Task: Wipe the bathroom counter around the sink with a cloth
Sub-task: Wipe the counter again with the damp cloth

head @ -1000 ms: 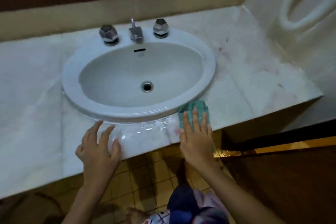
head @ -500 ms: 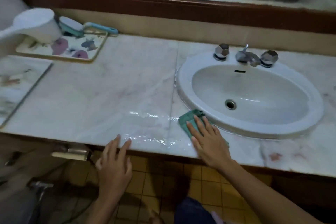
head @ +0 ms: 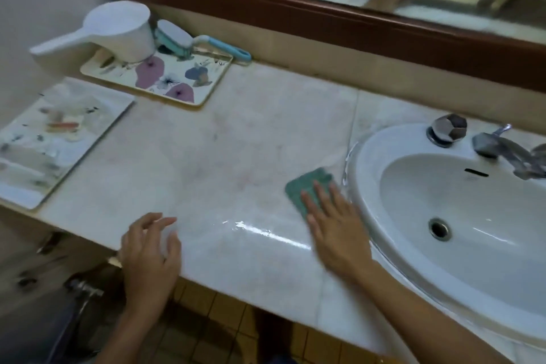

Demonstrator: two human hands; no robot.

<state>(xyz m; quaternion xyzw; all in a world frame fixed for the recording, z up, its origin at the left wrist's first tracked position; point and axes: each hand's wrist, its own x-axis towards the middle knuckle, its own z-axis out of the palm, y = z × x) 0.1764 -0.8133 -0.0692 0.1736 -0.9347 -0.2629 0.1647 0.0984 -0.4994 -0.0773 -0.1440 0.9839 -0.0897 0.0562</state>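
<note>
Your right hand (head: 334, 233) has moved the cloth (head: 301, 186) from the front of the sink (head: 365, 168) to its left side, centre-right of frame, fingers spread flat, pressing it on the worktop (head: 230, 151). Your left hand (head: 147, 251), lower left, is loosely curled and holds nothing. The front strip is judged done.

Dim warm light, motion blur, glare streak on counter (head: 266, 233).

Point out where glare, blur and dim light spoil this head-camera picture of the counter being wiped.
Head view: glare streaks the wet counter between the hands; head view: motion blur smears the left hand, the right hand pressing the cloth, the faucet and the left tray; head view: light is dim, the floor nearly dark.
</note>
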